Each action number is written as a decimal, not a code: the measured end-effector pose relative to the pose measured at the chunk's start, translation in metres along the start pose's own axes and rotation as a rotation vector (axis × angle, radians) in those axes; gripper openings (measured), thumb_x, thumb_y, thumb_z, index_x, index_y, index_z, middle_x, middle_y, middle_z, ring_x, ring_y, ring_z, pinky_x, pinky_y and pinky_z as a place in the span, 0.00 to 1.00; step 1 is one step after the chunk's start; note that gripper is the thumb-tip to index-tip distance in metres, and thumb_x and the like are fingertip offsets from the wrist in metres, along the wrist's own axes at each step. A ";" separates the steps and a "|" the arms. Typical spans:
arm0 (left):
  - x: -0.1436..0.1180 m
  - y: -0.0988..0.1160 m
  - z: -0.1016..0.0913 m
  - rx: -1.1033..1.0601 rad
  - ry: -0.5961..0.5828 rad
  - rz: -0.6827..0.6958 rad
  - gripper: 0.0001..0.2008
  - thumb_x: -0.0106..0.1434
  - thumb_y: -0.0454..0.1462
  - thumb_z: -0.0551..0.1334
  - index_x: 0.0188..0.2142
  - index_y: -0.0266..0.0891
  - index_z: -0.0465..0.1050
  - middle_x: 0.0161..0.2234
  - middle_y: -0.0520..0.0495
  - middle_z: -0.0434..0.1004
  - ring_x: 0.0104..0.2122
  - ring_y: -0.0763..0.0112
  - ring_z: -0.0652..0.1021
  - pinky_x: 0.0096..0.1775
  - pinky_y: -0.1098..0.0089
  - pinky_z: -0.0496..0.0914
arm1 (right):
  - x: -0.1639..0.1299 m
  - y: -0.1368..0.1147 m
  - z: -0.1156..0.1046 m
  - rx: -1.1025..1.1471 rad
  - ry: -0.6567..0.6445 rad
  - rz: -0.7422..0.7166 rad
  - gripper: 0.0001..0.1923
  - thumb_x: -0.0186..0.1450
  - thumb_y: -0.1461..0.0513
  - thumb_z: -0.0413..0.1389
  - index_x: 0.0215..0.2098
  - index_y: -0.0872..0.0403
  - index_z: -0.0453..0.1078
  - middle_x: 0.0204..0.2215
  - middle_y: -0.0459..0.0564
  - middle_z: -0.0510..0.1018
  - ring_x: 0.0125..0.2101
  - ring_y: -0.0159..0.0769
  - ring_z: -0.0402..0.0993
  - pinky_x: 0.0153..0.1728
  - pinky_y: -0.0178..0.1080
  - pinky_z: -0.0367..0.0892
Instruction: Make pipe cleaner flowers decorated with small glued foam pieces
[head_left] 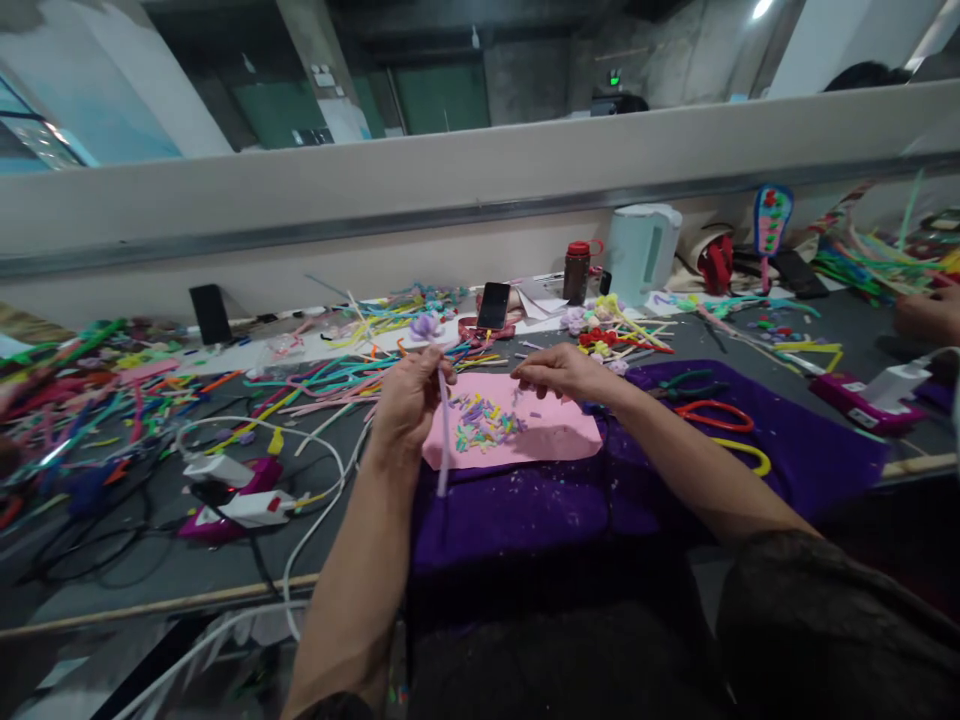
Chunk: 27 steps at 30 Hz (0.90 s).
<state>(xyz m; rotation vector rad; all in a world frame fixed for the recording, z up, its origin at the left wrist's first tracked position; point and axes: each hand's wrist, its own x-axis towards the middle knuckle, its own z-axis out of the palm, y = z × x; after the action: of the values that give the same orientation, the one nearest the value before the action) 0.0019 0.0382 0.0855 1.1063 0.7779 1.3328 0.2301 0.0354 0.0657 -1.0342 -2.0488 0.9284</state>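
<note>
My left hand (409, 395) is closed around a lilac pipe-cleaner stem (444, 440) topped by a small purple flower (426, 325), held upright over the table. My right hand (559, 372) hovers palm down with fingers pinched, just above the far edge of a pink foam pad (555, 435). Several tiny coloured pipe-cleaner cuttings (484, 418) lie on the pad between the two hands. Whether the right fingers hold one of them is too small to tell. The pad rests on a purple cloth (810, 455).
Loose pipe cleaners (112, 390) cover the grey table to the left and back. A glue gun with white cable (240, 495) lies left; pliers and orange and yellow loops (712, 410) lie right. A phone (493, 303), a jar (577, 272) and a white kettle (641, 250) stand behind. Another person's hand (926, 315) is far right.
</note>
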 end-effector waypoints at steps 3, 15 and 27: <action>0.001 -0.015 0.001 -0.036 -0.053 -0.101 0.09 0.51 0.39 0.63 0.24 0.35 0.66 0.18 0.54 0.67 0.21 0.78 0.72 0.16 0.82 0.62 | 0.011 -0.001 0.006 -0.020 -0.044 -0.015 0.17 0.62 0.54 0.48 0.38 0.57 0.72 0.28 0.50 0.76 0.19 0.25 0.69 0.15 0.27 0.57; 0.009 -0.064 -0.010 -0.012 -0.018 -0.157 0.10 0.53 0.39 0.62 0.30 0.32 0.71 0.30 0.43 0.77 0.17 0.80 0.72 0.11 0.82 0.56 | 0.018 0.008 0.030 0.090 0.004 -0.055 0.18 0.61 0.53 0.49 0.38 0.58 0.72 0.30 0.50 0.75 0.21 0.26 0.69 0.16 0.28 0.58; 0.007 -0.070 -0.005 0.039 -0.065 -0.270 0.11 0.53 0.39 0.61 0.31 0.31 0.69 0.26 0.43 0.75 0.20 0.74 0.75 0.13 0.82 0.62 | 0.014 0.009 0.036 0.125 0.078 -0.160 0.15 0.61 0.57 0.50 0.42 0.56 0.71 0.34 0.49 0.74 0.21 0.24 0.68 0.17 0.27 0.58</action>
<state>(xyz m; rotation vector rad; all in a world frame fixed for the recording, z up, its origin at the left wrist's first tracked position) 0.0223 0.0528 0.0191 1.0288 0.8749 1.0544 0.1985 0.0406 0.0430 -0.8149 -1.9517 0.9063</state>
